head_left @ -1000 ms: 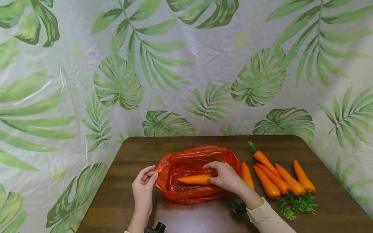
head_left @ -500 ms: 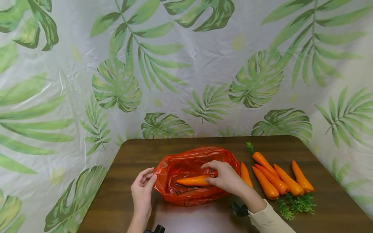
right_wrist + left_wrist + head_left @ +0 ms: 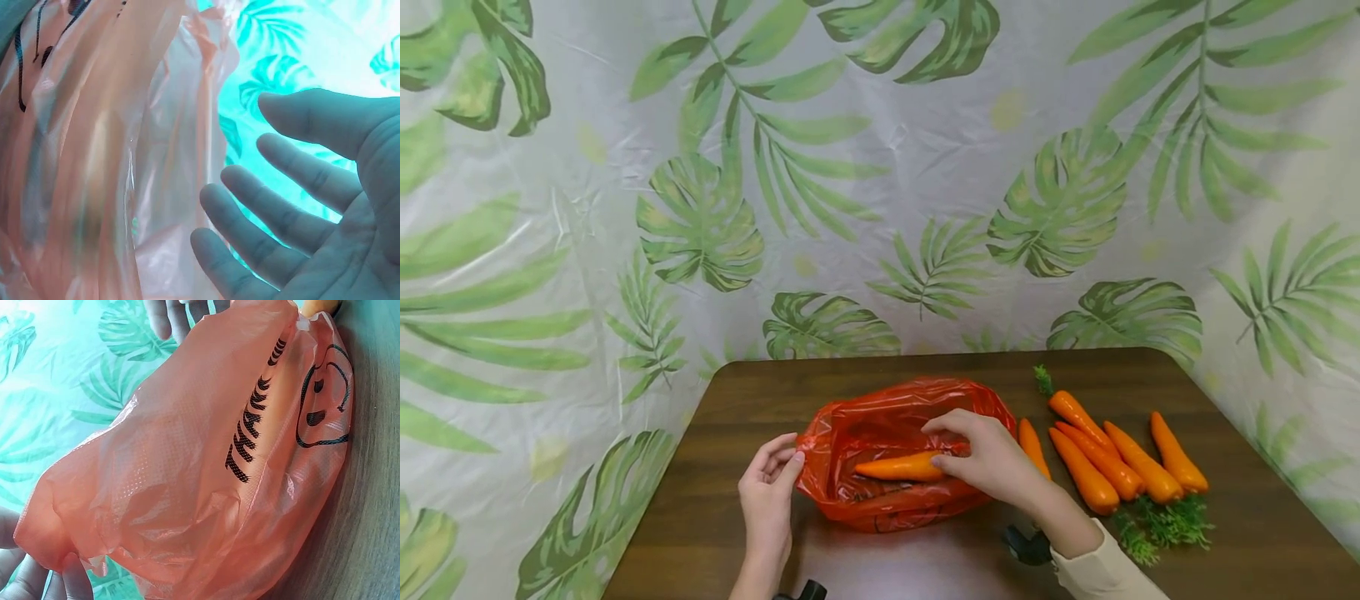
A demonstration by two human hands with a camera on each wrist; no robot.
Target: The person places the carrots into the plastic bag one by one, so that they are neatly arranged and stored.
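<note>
A red plastic bag (image 3: pixel 917 508) lies with its mouth spread on the table. My left hand (image 3: pixel 767 479) pinches its left rim between thumb and fingers; in the left wrist view the fingertips (image 3: pixel 75 575) sit at the bag's edge. Inside lies an orange carrot (image 3: pixel 891 467), its pointed end to the left. Over the bag's right side is my right hand (image 3: pixel 988 454), its thumb overlapping the carrot's thick end. In the right wrist view the fingers (image 3: pixel 275 212) are spread and loosely bent, with nothing between them. Printed black letters and a face show on the bag (image 3: pixel 187 462).
Several carrots (image 3: pixel 1090 471) lie on the table (image 3: pixel 737 408) to the right, some with green leafy tops (image 3: pixel 1176 521). Another carrot (image 3: pixel 1032 446) lies close to the bag's right edge, partly behind my right arm. A leaf-patterned sheet (image 3: pixel 940 208) hangs behind the table.
My right wrist and forearm have shifted slightly right while the fingertips stay over the bag. The carrot inside and my left hand have hardly moved; the head view has tilted a little.
</note>
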